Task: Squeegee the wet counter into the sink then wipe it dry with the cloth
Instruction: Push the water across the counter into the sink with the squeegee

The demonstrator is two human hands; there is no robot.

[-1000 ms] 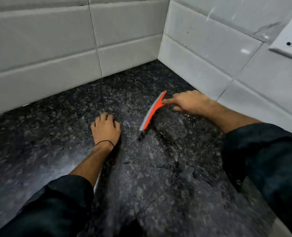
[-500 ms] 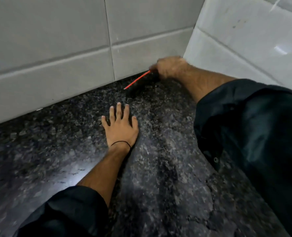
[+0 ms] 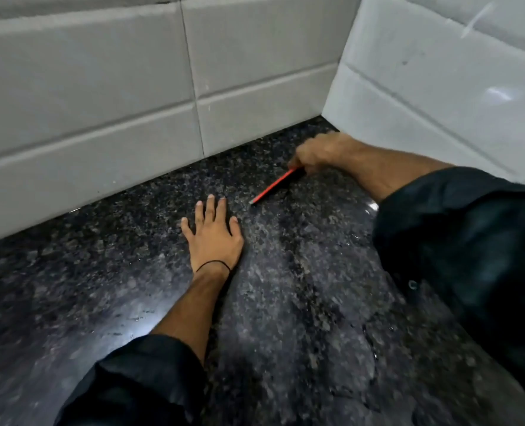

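A dark speckled granite counter point(image 3: 301, 318) fills the view, wet and glossy in streaks. My right hand point(image 3: 319, 152) is shut on an orange-red squeegee point(image 3: 273, 186), whose thin blade edge rests on the counter a short way out from the back corner. My left hand point(image 3: 212, 233) lies flat on the counter with its fingers spread, a black band on the wrist, just left of the blade's tip and apart from it. No sink or cloth is in view.
White tiled walls stand at the back point(image 3: 116, 103) and at the right point(image 3: 439, 87), meeting in a corner behind my right hand. My dark sleeves cover the lower left and right of the view.
My right hand reached into the back corner with the squeegee, then drew it back toward me along the counter. My left hand has stayed flat in place.
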